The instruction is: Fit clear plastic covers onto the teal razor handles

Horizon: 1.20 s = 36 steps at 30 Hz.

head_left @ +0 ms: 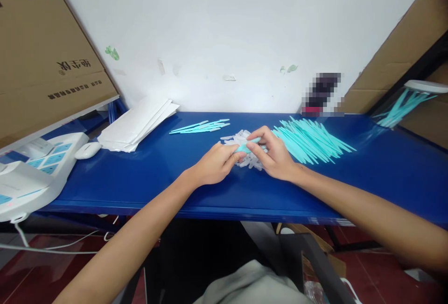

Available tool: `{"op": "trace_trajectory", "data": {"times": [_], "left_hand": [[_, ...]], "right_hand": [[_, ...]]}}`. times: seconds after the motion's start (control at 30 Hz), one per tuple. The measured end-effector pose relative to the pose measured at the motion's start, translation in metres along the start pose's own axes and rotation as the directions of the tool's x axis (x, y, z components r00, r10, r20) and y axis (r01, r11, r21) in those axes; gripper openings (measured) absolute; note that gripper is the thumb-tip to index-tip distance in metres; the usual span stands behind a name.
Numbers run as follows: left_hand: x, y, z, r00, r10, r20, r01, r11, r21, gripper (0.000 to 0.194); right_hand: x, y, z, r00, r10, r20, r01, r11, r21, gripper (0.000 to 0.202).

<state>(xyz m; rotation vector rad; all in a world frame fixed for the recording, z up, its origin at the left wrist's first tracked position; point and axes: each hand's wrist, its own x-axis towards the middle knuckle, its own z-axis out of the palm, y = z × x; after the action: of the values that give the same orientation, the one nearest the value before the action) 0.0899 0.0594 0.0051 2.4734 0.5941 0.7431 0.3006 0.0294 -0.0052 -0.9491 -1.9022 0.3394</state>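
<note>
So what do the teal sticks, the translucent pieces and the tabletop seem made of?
Teal sticks: probably smooth plastic, going by their even colour and straight, slim shape. Translucent pieces: likely plastic, frosted in finish, since they look cloudy-clear. Tabletop: painted metal or laminate, I can't tell which; its even blue surface has a soft sheen.

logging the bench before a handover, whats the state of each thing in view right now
left hand, closed on the held teal piece
right hand, pinching the same piece
held teal piece, gripped, partly hidden by fingers
translucent pieces, loosely heaped
large teal stick pile, loose, overlapping
small teal stick group, lying roughly aligned
white envelopes, stacked unevenly
white-rimmed container, teal sticks inside
</note>
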Motion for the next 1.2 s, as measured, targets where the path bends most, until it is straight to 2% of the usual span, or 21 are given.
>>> {"op": "trace_trajectory", "data": {"times": [0.13, 0.33, 0.5, 0.6, 0.67, 0.7, 0.73, 0.8, 0.9, 1.03, 1.1, 1.2], "left_hand": [[-0.001, 0.000, -0.001, 0.999, -0.043, -0.003, 0.043, 0.999, -0.026, 0.038], [0.000, 0.001, 0.000, 0.997, -0.078, -0.012, 0.076, 0.990, -0.117, 0.042], [0.003, 0.002, 0.000, 0.995, -0.102, -0.002, 0.100, 0.975, -0.198, 0.045], [-0.004, -0.009, -0.012, 0.987, -0.153, -0.045, 0.146, 0.981, -0.129, 0.045], [-0.013, -0.021, -0.025, 0.968, -0.214, -0.132, 0.209, 0.977, -0.049, 0.044], [-0.017, -0.028, -0.031, 0.949, -0.249, -0.195, 0.249, 0.968, -0.026, 0.044], [-0.022, -0.034, -0.036, 0.928, -0.273, -0.252, 0.282, 0.960, -0.003, 0.044], [-0.027, -0.042, -0.042, 0.899, -0.289, -0.329, 0.320, 0.946, 0.043, 0.043], [-0.026, -0.043, -0.040, 0.870, -0.289, -0.400, 0.349, 0.933, 0.085, 0.043], [-0.021, -0.038, -0.035, 0.820, -0.328, -0.469, 0.367, 0.930, -0.009, 0.041], [-0.019, -0.038, -0.033, 0.798, -0.373, -0.474, 0.359, 0.925, -0.123, 0.040], [-0.010, -0.035, -0.026, 0.787, -0.444, -0.429, 0.303, 0.883, -0.358, 0.037]], "right_hand": [[-0.002, -0.001, -0.002, 0.998, 0.037, 0.056, -0.038, 0.999, 0.014, 0.023], [-0.003, -0.008, 0.002, 1.000, 0.029, -0.003, -0.029, 0.998, 0.048, 0.016], [0.001, -0.010, 0.003, 0.999, 0.020, -0.031, -0.020, 1.000, 0.001, 0.017], [0.009, 0.000, -0.015, 0.983, 0.078, -0.165, -0.071, 0.996, 0.049, 0.023], [0.015, 0.012, -0.032, 0.928, 0.162, -0.336, -0.132, 0.985, 0.109, 0.027], [0.017, 0.019, -0.040, 0.905, 0.188, -0.382, -0.154, 0.981, 0.119, 0.028], [0.018, 0.025, -0.045, 0.903, 0.200, -0.381, -0.182, 0.980, 0.084, 0.028], [0.019, 0.034, -0.046, 0.942, 0.181, -0.282, -0.204, 0.977, -0.053, 0.026], [0.019, 0.040, -0.030, 0.988, 0.145, -0.060, -0.156, 0.955, -0.251, 0.024], [0.022, 0.043, -0.012, 0.980, 0.102, 0.168, -0.037, 0.935, -0.351, 0.036], [0.024, 0.045, -0.012, 0.980, 0.080, 0.183, -0.010, 0.934, -0.356, 0.041], [0.024, 0.041, -0.015, 0.992, 0.076, 0.098, -0.038, 0.937, -0.346, 0.044]]}}
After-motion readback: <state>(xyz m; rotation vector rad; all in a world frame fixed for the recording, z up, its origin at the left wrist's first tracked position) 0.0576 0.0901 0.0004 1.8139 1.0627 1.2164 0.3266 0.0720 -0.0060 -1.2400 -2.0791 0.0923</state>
